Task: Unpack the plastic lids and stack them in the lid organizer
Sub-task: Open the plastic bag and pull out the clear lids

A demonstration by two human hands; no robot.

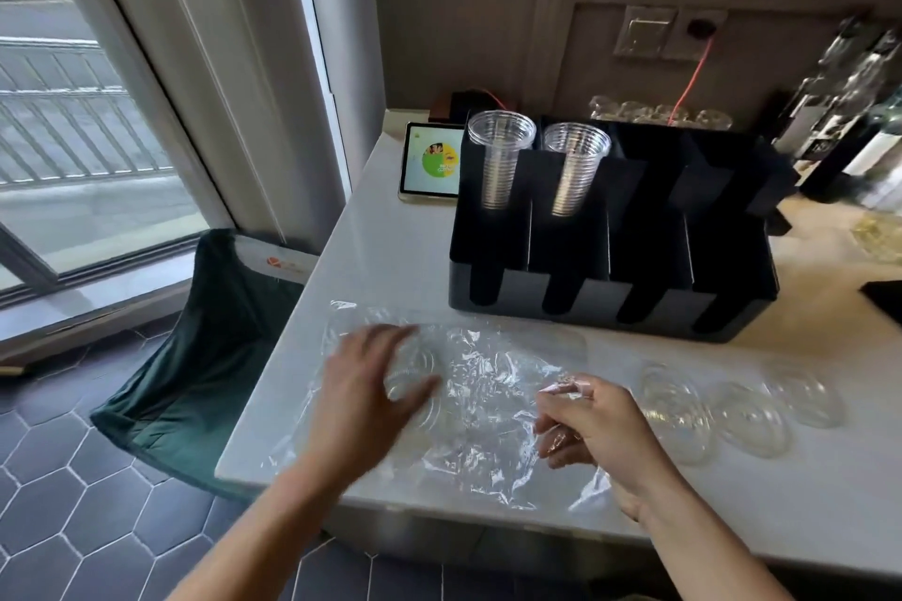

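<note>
A crumpled clear plastic bag of clear lids lies on the white counter near its front edge. My left hand rests on the bag's left part, fingers curved over a lid inside it. My right hand pinches the wrap at the bag's right end. Several loose clear dome lids lie in a row to the right of the bag. The black lid organizer stands behind the bag, its front slots showing nothing inside; two stacks of clear cups stand in its rear left slots.
A tablet leans left of the organizer. Bottles and glassware crowd the far right. A dark green bin bag hangs off the counter's left edge, above a hexagon-tiled floor. A window runs along the left.
</note>
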